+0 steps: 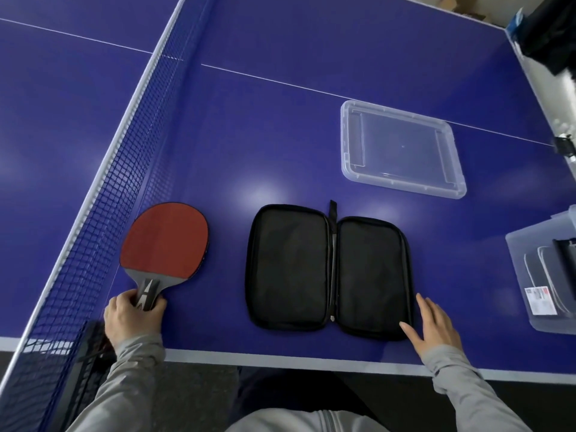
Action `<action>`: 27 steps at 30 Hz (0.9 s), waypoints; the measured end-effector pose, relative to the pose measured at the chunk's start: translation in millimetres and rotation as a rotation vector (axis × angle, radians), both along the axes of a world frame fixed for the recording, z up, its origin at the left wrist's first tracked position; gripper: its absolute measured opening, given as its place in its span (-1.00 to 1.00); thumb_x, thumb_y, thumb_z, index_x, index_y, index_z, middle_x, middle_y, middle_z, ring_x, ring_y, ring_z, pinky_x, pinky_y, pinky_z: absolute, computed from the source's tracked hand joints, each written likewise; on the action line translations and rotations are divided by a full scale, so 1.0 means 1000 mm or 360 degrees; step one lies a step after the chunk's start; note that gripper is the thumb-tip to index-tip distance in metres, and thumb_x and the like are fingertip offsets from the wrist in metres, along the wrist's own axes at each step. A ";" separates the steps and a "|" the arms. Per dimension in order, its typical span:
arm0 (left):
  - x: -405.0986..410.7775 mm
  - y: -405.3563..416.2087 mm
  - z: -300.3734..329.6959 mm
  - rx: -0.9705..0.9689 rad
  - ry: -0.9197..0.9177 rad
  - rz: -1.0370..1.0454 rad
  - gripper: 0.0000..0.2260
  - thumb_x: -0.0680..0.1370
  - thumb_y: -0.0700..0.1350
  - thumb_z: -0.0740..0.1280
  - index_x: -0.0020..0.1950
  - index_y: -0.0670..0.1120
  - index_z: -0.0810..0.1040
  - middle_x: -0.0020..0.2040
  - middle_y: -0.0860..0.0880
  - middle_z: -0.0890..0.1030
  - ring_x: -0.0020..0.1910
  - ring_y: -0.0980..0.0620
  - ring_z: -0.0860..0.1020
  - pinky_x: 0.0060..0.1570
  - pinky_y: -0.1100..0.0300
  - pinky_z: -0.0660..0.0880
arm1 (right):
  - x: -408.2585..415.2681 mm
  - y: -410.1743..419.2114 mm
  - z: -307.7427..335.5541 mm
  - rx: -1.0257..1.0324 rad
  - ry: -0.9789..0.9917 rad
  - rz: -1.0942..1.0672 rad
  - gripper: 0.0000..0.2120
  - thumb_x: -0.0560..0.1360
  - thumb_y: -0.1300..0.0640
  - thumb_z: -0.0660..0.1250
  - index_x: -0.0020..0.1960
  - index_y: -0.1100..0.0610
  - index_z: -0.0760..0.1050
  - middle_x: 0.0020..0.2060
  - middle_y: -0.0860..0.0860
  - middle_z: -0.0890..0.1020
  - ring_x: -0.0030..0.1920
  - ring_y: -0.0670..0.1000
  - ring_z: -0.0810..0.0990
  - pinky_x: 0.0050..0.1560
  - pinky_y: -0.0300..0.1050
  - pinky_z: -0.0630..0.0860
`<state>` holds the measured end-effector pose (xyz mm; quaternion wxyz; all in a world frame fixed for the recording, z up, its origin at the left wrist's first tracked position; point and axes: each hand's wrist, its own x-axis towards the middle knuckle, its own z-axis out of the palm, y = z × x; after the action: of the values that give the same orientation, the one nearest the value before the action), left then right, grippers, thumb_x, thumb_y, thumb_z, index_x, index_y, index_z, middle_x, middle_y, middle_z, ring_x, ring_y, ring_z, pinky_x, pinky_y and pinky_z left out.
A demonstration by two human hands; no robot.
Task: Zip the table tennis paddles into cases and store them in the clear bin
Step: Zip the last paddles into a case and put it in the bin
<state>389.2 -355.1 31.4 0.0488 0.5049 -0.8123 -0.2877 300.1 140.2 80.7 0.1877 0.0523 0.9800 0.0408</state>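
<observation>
A red-faced table tennis paddle (165, 241) lies on the blue table beside the net. My left hand (134, 319) grips its dark handle at the near end. A black zip case (327, 272) lies spread flat in front of me, both halves showing and nothing inside. My right hand (433, 325) rests with straight fingers on the table at the case's right near corner, touching its edge. What looks like a clear plastic lid (402, 148) lies flat farther back on the right. The clear bin (542, 275) at the right edge holds dark cases.
The net (103, 213) runs diagonally along the left, close to the paddle. The table's near edge (280, 360) has a white line. A dark object (548, 29) sits at the far right corner. Bare blue tabletop lies between the case and the lid.
</observation>
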 end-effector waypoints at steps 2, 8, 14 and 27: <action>-0.001 0.002 0.002 -0.0002 0.0034 0.0026 -0.69 0.36 -0.17 0.48 0.02 -0.29 0.56 -0.02 -0.32 0.55 0.10 -0.31 0.45 0.13 -0.17 0.36 | 0.000 0.001 0.001 0.0013 0.0000 0.0006 -0.29 0.50 -0.16 0.21 0.51 0.06 -0.03 0.49 0.07 0.15 0.49 0.07 0.12 0.32 -0.01 0.35; -0.004 0.011 0.007 0.0003 0.0070 0.0094 -0.67 0.37 -0.15 0.48 0.03 -0.30 0.55 0.01 -0.32 0.55 0.08 -0.32 0.47 0.11 -0.18 0.37 | -0.003 0.005 0.000 0.0045 -0.0019 0.0005 -0.28 0.51 -0.18 0.18 0.51 0.05 -0.07 0.50 0.05 0.13 0.49 0.06 0.10 0.35 -0.05 0.32; -0.010 0.034 0.016 -0.0037 0.0116 0.0131 -0.65 0.37 -0.15 0.48 0.06 -0.29 0.54 0.03 -0.30 0.55 0.07 -0.31 0.49 0.11 -0.17 0.38 | -0.007 0.015 -0.007 -0.0029 -0.0026 0.0001 -0.29 0.52 -0.18 0.18 0.51 0.04 -0.07 0.50 0.05 0.12 0.50 0.06 0.09 0.35 -0.03 0.32; -0.050 0.215 0.053 -0.0091 0.0356 -0.0171 -0.71 0.27 -0.25 0.54 -0.08 -0.31 0.58 -0.13 -0.27 0.59 -0.05 -0.28 0.54 -0.05 -0.08 0.43 | -0.029 0.080 -0.024 -0.0187 -0.0059 0.0098 -0.30 0.52 -0.19 0.17 0.51 0.04 -0.04 0.51 0.05 0.11 0.50 0.06 0.08 0.38 -0.03 0.28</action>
<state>338.8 -140.5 84.1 0.1378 0.4238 -0.8356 -0.3212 271.4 219.9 56.9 0.2073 0.0104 0.9782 -0.0102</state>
